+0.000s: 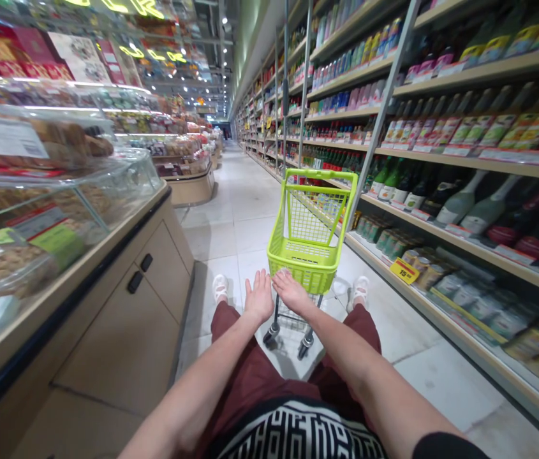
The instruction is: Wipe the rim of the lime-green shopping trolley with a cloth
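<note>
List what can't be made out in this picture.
In the head view:
Undersides of the left hand and right hand: hidden by their backs, as is any contact with the green cart.
Fine print on the white label: blurred.
Upper neon sign: cut off by the top edge.
Aisle's far end: too small.

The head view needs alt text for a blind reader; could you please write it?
An open left hand and open right hand extend toward a lime-green shopping cart in a store aisle. Stocked drinks shelves line the right; a glass-topped food counter, the left.
</note>
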Action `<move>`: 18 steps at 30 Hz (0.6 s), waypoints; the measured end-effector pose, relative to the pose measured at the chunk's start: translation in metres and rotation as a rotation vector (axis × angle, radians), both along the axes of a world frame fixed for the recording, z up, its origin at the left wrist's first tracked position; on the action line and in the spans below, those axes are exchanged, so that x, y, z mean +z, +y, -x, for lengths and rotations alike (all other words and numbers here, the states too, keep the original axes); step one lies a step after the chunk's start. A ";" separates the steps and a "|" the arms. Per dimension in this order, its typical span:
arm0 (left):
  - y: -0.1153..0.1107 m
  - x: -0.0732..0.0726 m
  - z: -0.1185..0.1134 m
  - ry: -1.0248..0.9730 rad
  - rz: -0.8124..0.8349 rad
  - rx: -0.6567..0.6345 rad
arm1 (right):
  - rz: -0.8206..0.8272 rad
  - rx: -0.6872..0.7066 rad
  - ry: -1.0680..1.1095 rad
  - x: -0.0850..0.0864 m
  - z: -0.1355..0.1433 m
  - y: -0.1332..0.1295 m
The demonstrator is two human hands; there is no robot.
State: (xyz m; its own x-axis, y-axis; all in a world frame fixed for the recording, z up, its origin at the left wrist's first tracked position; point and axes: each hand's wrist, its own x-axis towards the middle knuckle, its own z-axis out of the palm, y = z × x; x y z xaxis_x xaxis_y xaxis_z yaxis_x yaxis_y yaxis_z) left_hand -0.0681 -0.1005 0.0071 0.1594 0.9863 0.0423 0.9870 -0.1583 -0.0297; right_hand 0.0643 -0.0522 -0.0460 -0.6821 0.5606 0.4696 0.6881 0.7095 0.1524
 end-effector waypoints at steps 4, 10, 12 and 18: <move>0.000 -0.007 0.002 -0.010 0.028 0.006 | -0.042 0.042 0.006 0.001 -0.003 -0.013; 0.002 0.002 -0.004 -0.025 -0.005 0.015 | -0.173 0.025 0.145 0.045 -0.031 -0.009; 0.000 0.005 -0.014 -0.034 -0.013 -0.022 | -0.167 0.028 0.121 0.037 -0.046 -0.009; -0.009 0.001 -0.041 -0.020 -0.003 -0.166 | -0.103 -0.023 0.071 -0.013 -0.065 -0.024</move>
State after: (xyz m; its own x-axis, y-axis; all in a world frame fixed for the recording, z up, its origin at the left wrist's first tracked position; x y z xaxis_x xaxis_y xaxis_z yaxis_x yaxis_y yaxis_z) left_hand -0.0273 -0.1098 0.0081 0.3189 0.9465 0.0499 0.9478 -0.3187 -0.0112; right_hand 0.1291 -0.0765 -0.0586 -0.6324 0.5222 0.5722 0.7159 0.6762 0.1740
